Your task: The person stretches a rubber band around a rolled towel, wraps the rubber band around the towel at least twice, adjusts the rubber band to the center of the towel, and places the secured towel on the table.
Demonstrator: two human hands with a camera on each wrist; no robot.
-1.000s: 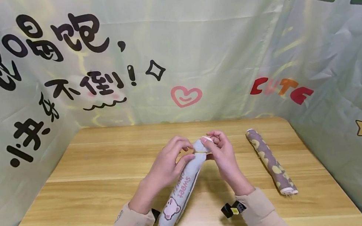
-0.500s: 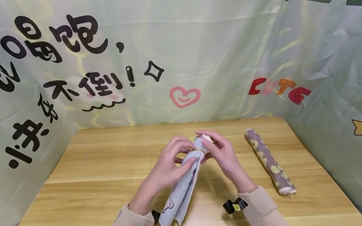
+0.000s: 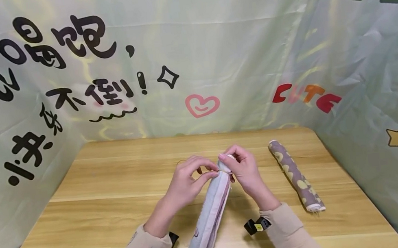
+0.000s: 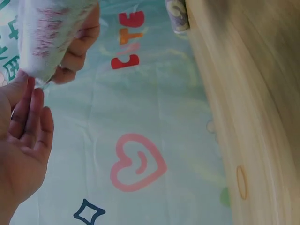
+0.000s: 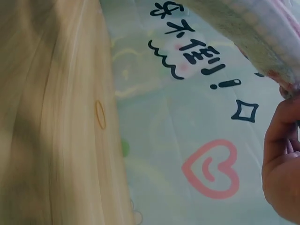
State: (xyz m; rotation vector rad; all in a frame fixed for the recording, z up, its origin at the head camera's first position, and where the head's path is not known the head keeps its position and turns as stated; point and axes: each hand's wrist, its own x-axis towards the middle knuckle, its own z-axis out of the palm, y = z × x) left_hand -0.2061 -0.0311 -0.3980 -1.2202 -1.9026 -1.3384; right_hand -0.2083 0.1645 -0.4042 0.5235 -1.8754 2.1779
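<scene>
A rolled light blue towel point(image 3: 209, 217) stands tilted over the table, its lower end toward the front edge and a loose flap along its right side. A thin yellowish rubber band point(image 3: 223, 172) cinches it near the upper end. With thumb and index fingertips together, my left hand point(image 3: 187, 180) pinches at the band's left side; in the left wrist view those fingertips point(image 4: 29, 79) meet against the towel's narrow end. My right hand point(image 3: 243, 172) grips the towel's top end above the band, its thumb across the front. Part of the band is hidden by fingers.
A second rolled towel point(image 3: 296, 178), purple with yellow shapes, lies on the right of the wooden table point(image 3: 102, 216). Near the table's far side lies another loose rubber band point(image 5: 100, 115). Printed cloth walls point(image 3: 242, 53) enclose the back and sides.
The towel has turned about its length, so its lettering faces away and the flap side shows. Its lower end has shifted right and toward the front. Both hands stay near the band.
</scene>
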